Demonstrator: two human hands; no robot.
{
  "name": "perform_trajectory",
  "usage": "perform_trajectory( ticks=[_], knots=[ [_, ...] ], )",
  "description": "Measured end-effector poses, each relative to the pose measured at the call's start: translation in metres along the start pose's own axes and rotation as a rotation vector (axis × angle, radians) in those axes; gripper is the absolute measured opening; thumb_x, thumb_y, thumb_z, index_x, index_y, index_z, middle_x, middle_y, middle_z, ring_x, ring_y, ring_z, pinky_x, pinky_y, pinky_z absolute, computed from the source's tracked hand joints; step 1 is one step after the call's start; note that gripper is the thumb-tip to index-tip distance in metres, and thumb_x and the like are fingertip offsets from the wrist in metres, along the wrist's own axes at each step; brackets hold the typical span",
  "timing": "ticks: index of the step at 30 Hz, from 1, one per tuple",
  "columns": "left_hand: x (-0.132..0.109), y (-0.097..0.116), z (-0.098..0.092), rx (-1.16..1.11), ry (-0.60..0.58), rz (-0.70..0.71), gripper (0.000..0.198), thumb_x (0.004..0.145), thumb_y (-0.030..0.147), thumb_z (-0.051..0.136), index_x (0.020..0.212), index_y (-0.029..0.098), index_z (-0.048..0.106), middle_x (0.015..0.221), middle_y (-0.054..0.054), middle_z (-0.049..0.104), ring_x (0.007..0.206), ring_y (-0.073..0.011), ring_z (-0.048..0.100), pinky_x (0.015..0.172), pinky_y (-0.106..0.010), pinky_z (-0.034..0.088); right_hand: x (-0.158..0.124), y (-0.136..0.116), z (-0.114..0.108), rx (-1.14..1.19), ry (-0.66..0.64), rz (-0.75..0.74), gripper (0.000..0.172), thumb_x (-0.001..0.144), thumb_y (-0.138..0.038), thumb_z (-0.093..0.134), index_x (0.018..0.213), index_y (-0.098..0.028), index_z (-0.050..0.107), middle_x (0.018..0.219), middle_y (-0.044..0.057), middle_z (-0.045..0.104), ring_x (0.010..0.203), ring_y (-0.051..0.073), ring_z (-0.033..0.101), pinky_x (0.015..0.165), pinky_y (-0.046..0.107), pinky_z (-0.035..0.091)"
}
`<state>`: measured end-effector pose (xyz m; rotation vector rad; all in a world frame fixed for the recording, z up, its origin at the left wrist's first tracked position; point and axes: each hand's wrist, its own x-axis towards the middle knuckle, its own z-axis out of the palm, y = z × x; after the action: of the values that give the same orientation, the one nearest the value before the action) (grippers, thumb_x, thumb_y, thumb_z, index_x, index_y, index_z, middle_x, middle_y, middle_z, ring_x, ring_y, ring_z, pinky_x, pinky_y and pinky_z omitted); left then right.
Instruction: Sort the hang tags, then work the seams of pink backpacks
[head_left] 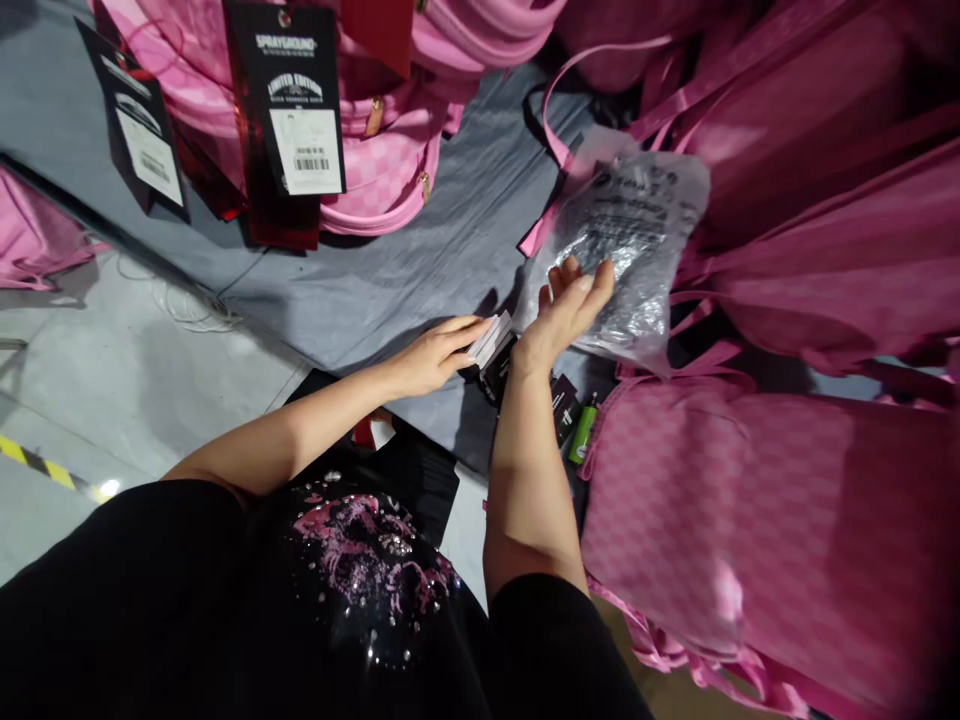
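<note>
My left hand [431, 358] pinches the near end of a small stack of white labels or cards [491, 338] between thumb and fingers. Black printed tags [564, 405] lie just beyond and below it, partly covered by my right forearm. With fingers apart and slightly curled, my right hand [566, 305] is over the lower left part of a clear plastic bag [622, 225] with dark print. Nothing shows in that hand. Whether it touches the bag I cannot tell. What the bag holds is unclear.
Pink checkered backpacks with black hang tags [306, 110] stand at the top left of the grey-covered table [360, 270]. More pink backpacks [697, 510] fill the right side. A green lighter-like object [583, 430] lies near my right forearm. Yellow-black tape [45, 465] marks the floor.
</note>
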<state>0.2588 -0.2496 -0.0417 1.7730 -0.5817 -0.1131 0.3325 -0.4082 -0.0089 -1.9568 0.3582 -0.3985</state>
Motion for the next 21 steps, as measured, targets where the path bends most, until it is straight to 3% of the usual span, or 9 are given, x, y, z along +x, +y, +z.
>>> perform_trajectory(
  ticks=[3, 6, 8, 10, 12, 16, 18, 21],
  knots=[
    [0.0, 0.001, 0.007, -0.046, 0.119, -0.045, 0.045, 0.093, 0.025, 0.061, 0.138, 0.022, 0.059, 0.13, -0.009, 0.064, 0.111, -0.0162, 0.065, 0.093, -0.032, 0.059, 0.005, -0.012, -0.007, 0.026, -0.017, -0.026, 0.053, 0.098, -0.034, 0.015, 0.148, -0.016, 0.016, 0.141, 0.018, 0.052, 0.125, 0.019, 0.061, 0.114, 0.05, 0.039],
    [-0.002, 0.0, 0.008, -0.075, 0.2, -0.064, 0.039, 0.093, 0.027, 0.062, 0.131, 0.016, 0.064, 0.124, -0.009, 0.067, 0.096, -0.013, 0.067, 0.076, -0.024, 0.059, 0.013, -0.033, -0.014, 0.007, -0.026, -0.251, 0.05, 0.097, -0.035, 0.025, 0.146, -0.021, 0.028, 0.149, 0.013, 0.044, 0.134, 0.019, 0.054, 0.117, 0.047, 0.035],
    [-0.002, -0.001, 0.008, -0.035, 0.217, -0.04, 0.035, 0.095, 0.028, 0.058, 0.127, 0.014, 0.066, 0.124, -0.01, 0.069, 0.101, -0.0144, 0.068, 0.082, -0.026, 0.059, 0.015, -0.046, -0.015, -0.043, 0.015, -0.438, 0.051, 0.099, -0.04, 0.025, 0.146, -0.023, 0.033, 0.154, 0.01, 0.04, 0.137, 0.017, 0.051, 0.121, 0.045, 0.031],
    [-0.002, -0.002, 0.007, 0.021, 0.213, -0.023, 0.034, 0.097, 0.029, 0.056, 0.125, 0.015, 0.068, 0.123, -0.01, 0.07, 0.108, -0.0164, 0.069, 0.091, -0.03, 0.057, 0.011, -0.051, -0.011, -0.143, 0.075, -0.52, 0.054, 0.101, -0.043, 0.021, 0.148, -0.02, 0.032, 0.155, 0.011, 0.04, 0.141, 0.016, 0.047, 0.126, 0.047, 0.02],
    [-0.001, -0.003, 0.008, 0.067, 0.218, -0.028, 0.035, 0.097, 0.029, 0.057, 0.127, 0.015, 0.068, 0.125, -0.011, 0.07, 0.114, -0.0186, 0.068, 0.098, -0.033, 0.055, 0.001, -0.048, -0.003, -0.307, 0.036, -0.475, 0.058, 0.102, -0.043, 0.018, 0.152, -0.017, 0.03, 0.156, 0.013, 0.04, 0.147, 0.019, 0.038, 0.126, 0.056, 0.009],
    [0.0, -0.003, 0.009, 0.09, 0.225, -0.041, 0.038, 0.096, 0.028, 0.058, 0.129, 0.012, 0.066, 0.128, -0.013, 0.069, 0.117, -0.0208, 0.068, 0.101, -0.035, 0.055, -0.013, -0.037, 0.008, -0.62, -0.208, -0.37, 0.059, 0.103, -0.041, 0.016, 0.158, -0.024, 0.025, 0.165, 0.01, 0.03, 0.155, 0.024, 0.021, 0.124, 0.064, 0.001],
    [0.0, -0.003, 0.01, 0.092, 0.197, -0.029, 0.038, 0.098, 0.029, 0.057, 0.13, 0.012, 0.065, 0.128, -0.013, 0.07, 0.117, -0.0202, 0.068, 0.102, -0.035, 0.054, -0.013, -0.037, 0.006, -0.65, -0.119, -0.373, 0.062, 0.102, -0.038, 0.006, 0.161, -0.021, 0.015, 0.169, 0.009, 0.021, 0.158, 0.023, 0.012, 0.124, 0.06, -0.006],
    [0.0, -0.003, 0.011, 0.113, 0.18, -0.032, 0.037, 0.098, 0.027, 0.057, 0.132, 0.015, 0.064, 0.13, -0.011, 0.069, 0.12, -0.0192, 0.066, 0.105, -0.035, 0.053, -0.009, -0.037, 0.0, -0.656, 0.062, -0.319, 0.066, 0.1, -0.035, 0.002, 0.16, -0.007, 0.009, 0.168, 0.017, 0.016, 0.159, 0.025, 0.005, 0.123, 0.057, -0.013]
  ],
)
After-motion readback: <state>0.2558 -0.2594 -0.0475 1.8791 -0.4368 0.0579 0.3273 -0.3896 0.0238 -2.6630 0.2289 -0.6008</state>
